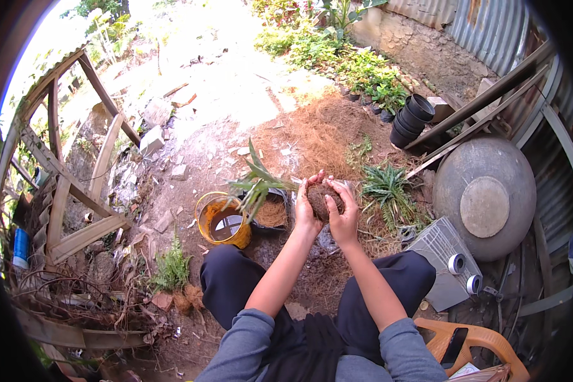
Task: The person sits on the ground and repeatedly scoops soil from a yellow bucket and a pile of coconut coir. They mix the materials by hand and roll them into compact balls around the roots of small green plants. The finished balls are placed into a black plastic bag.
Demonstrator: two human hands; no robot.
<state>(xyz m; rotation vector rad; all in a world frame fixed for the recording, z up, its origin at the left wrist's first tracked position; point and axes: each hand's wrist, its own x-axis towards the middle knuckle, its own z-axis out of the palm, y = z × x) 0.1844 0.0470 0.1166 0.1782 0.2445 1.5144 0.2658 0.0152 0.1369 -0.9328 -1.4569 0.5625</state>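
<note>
Between my two hands is a round brown root ball [325, 201], cupped from both sides in front of my knees. My left hand [307, 207] wraps its left side, while my right hand [343, 216] covers the right side with the thumb laid across the front. Long green leaves of a plant [258, 180] stick out to the left, past my left hand, and seem to belong to the same ball. Below those leaves stands a yellow bucket [240, 237] with brownish water [226, 224]. Beside it, a black container holds brown fibre [272, 213].
Loose brown fibre [315, 137] covers the ground ahead. Leafy plants [386, 191] lie right, near a wire crate [436, 248] and a large grey round vessel [468, 162]. Stacked black pots [412, 121] stand farther back. Wooden framing [63, 169] rises left; an orange chair [490, 340] sits behind right.
</note>
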